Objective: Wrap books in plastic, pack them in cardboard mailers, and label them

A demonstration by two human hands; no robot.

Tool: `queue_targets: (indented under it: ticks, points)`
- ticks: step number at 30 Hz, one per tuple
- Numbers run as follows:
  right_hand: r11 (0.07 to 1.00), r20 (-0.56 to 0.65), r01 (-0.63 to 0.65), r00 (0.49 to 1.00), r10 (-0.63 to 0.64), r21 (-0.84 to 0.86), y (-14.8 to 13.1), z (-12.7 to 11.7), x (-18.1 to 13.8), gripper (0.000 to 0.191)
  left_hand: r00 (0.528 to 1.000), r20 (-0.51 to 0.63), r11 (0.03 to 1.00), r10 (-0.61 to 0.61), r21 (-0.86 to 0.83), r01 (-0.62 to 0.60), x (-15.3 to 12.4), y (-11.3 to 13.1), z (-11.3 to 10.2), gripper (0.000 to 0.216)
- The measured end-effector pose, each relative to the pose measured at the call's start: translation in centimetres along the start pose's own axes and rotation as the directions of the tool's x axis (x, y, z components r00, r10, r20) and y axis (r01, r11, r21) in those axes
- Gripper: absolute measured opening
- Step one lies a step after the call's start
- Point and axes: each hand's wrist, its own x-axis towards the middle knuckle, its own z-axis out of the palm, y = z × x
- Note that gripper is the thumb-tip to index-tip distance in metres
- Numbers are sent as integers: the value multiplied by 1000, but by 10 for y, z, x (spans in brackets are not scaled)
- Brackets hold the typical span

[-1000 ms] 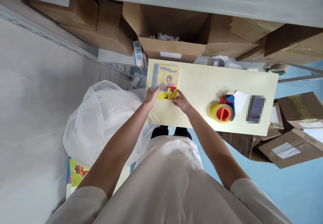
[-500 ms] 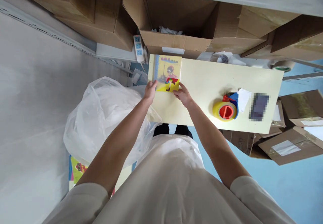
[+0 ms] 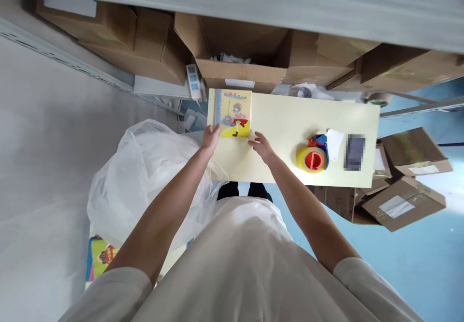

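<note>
A picture book point(image 3: 237, 107) with a yellow and pale cover, showing a figure in red, lies flat near the left end of the cream table point(image 3: 275, 119). A clear layer seems to cover its upper part. My left hand point(image 3: 210, 138) is at the book's lower left corner, thumb by the edge and fingers a little apart. Just off the lower right corner, my right hand point(image 3: 263, 147) is open with its fingers spread, holding nothing.
A yellow tape roll in a dispenser point(image 3: 312, 159), white paper slips point(image 3: 334, 143) and a blurred dark phone-like object point(image 3: 354, 153) lie to the right. Cardboard boxes point(image 3: 242, 70) line the shelf behind. A translucent bag point(image 3: 145, 182) bulges at left; more boxes point(image 3: 404, 203) stand at right.
My right hand has come away from the book's lower right corner, fingers opening. My left hand stays by the left edge. The view has shifted, moving the table slightly left in the picture.
</note>
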Motion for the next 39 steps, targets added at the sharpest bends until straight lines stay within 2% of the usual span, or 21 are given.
queue_targets:
  ticks: [3,8,11,15,18,20,23,27,29,31,33,35,39]
  points:
    - [1000,-16,-25,1000,25,0,13,-23,-38,59,1000,19,999,17,35,-18,-23,4,-8,41]
    - [988,-9,-109,994,111,113,47,-60,-97,47,984,173,994,-32,111,12,-67,-12,-23,45]
    - [989,-8,-116,993,117,90,61,-71,-114,41,966,250,996,-71,71,55,-92,-29,-32,49]
    - [997,24,-29,999,31,-77,62,-71,-118,39,959,273,996,-77,-23,86,-125,-43,-37,54]
    - [977,149,94,987,-66,-193,56,-69,-110,38,977,204,994,-54,-85,73,-155,-43,-36,53]
    - [957,267,166,958,-100,-236,52,-68,-103,37,993,116,993,-23,-114,37,-179,-42,-35,51]
    - [928,417,218,906,-77,-303,47,-66,-92,37,999,-52,996,-16,-93,11,-226,-49,-31,48]
    - [860,559,297,829,-16,-415,43,-56,-86,35,964,-252,996,-85,-3,87,-300,-77,-19,45]
    - [828,626,353,780,-3,-436,42,-44,-90,34,933,-334,990,-134,0,143,-338,-94,-14,45]
    - [796,695,414,719,12,-442,42,-25,-97,34,881,-436,982,-184,-39,186,-372,-112,-11,44]
    - [764,774,498,633,3,-410,45,0,-109,34,804,-549,972,-230,-94,213,-400,-128,-11,43]
    - [738,850,585,526,-30,-337,49,30,-124,33,715,-645,962,-268,-145,230,-426,-144,-14,43]
    - [676,952,704,307,-16,-216,70,92,-171,33,525,-772,932,-358,-264,247,-480,-177,-23,45]
